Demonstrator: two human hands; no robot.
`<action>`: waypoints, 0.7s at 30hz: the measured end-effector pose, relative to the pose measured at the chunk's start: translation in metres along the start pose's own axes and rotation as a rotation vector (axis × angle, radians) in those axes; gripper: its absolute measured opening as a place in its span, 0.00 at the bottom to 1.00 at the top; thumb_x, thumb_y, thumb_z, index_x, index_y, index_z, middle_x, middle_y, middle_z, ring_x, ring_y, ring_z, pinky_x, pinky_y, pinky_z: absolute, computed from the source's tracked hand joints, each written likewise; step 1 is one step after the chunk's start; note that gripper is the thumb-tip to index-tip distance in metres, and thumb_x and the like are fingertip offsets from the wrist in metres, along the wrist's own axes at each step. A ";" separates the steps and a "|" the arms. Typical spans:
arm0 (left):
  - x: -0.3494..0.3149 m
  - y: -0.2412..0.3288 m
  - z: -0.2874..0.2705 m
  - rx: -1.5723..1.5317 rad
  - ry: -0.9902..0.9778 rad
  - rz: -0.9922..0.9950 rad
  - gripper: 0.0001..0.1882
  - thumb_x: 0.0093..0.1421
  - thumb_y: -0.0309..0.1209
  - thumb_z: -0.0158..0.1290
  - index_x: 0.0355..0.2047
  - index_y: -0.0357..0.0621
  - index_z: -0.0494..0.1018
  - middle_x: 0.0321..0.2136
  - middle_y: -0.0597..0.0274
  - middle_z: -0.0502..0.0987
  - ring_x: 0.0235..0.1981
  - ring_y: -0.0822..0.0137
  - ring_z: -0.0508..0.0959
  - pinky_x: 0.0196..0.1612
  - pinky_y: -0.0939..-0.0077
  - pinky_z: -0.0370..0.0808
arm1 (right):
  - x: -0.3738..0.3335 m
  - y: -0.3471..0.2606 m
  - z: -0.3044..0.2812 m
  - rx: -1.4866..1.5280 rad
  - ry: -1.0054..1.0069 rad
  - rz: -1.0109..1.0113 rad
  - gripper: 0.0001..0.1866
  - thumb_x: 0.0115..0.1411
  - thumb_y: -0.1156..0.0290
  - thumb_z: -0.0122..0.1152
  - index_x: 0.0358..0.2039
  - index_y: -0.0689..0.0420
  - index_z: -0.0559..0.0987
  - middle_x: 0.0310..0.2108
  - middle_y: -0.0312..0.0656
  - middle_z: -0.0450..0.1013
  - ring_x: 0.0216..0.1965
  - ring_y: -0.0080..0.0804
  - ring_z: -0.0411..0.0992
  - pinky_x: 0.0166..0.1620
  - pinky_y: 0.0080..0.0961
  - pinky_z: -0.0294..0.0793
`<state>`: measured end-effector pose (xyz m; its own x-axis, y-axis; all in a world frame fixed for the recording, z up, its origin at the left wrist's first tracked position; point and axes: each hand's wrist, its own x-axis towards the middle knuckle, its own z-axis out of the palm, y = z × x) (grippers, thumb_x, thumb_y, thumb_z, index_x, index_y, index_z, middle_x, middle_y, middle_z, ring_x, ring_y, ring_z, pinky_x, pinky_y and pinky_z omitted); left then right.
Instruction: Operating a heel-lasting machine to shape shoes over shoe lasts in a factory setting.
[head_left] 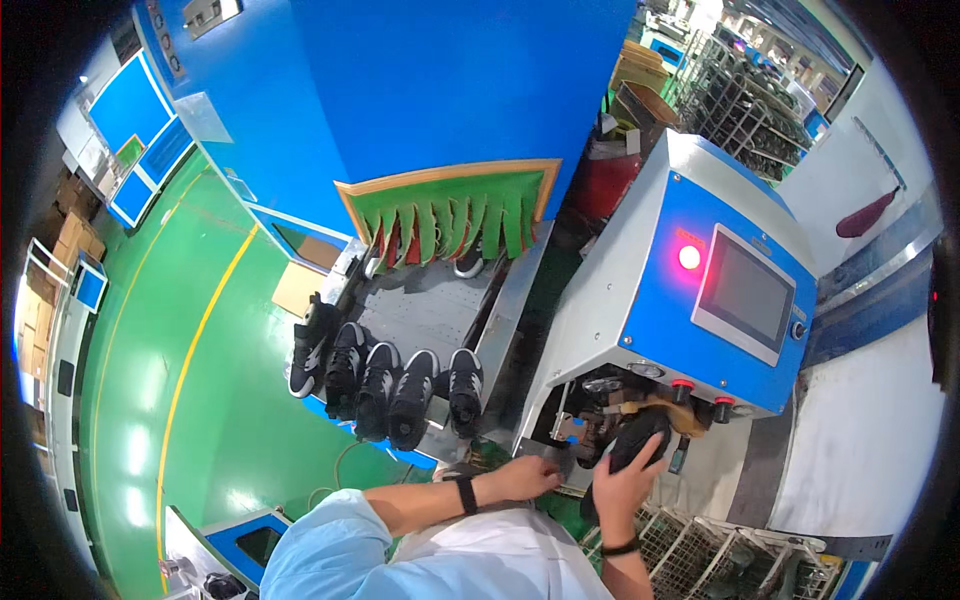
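Black shoe (636,446), sole outward, at machine's front

Glossy green floor (190,420), yellow line (200,340), blue machines (430,80).

black shoes with white soles (390,385) sit left on a grey conveyor (425,305) under green fringed flaps (455,220). right, a blue and white machine (690,290) glows a red lamp (689,257). green floor (210,400), yellow line (195,350).

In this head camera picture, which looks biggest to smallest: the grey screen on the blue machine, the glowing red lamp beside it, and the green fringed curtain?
1. Green fringed curtain in its wooden frame.
2. Grey rectangular screen.
3. Round glowing red lamp.
The fisheye view makes true sizes unsure.
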<state>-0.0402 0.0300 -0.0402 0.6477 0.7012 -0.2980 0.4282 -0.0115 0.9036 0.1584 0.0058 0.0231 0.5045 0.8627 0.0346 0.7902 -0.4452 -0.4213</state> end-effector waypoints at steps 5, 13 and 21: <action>0.011 0.010 0.030 -0.911 -0.276 -0.325 0.35 0.68 0.62 0.45 0.56 0.41 0.72 0.32 0.56 0.81 0.29 0.65 0.81 0.34 0.71 0.78 | -0.105 0.077 0.018 -0.248 0.126 -0.253 0.52 0.52 0.60 0.72 0.74 0.55 0.55 0.62 0.73 0.55 0.53 0.76 0.67 0.47 0.58 0.75; 0.003 -0.044 0.066 -1.133 -0.935 -0.651 0.47 0.58 0.75 0.46 0.36 0.34 0.77 0.24 0.54 0.81 0.23 0.67 0.80 0.31 0.72 0.79 | -0.182 0.057 -0.069 -0.180 -0.386 -0.418 0.49 0.48 0.63 0.76 0.70 0.59 0.62 0.57 0.66 0.68 0.53 0.67 0.74 0.51 0.44 0.76; -0.042 -0.052 0.031 -0.911 -0.509 -0.690 0.21 0.67 0.43 0.51 0.53 0.45 0.74 0.44 0.63 0.80 0.41 0.68 0.80 0.45 0.69 0.81 | -0.092 0.053 0.006 1.075 -0.312 0.346 0.35 0.60 0.66 0.68 0.66 0.61 0.67 0.53 0.42 0.76 0.50 0.33 0.76 0.54 0.29 0.74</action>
<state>-0.0697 -0.0208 -0.0842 0.7189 0.0076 -0.6951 0.3153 0.8876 0.3358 0.1522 -0.0956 -0.0081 0.4096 0.8231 -0.3933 -0.1493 -0.3648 -0.9190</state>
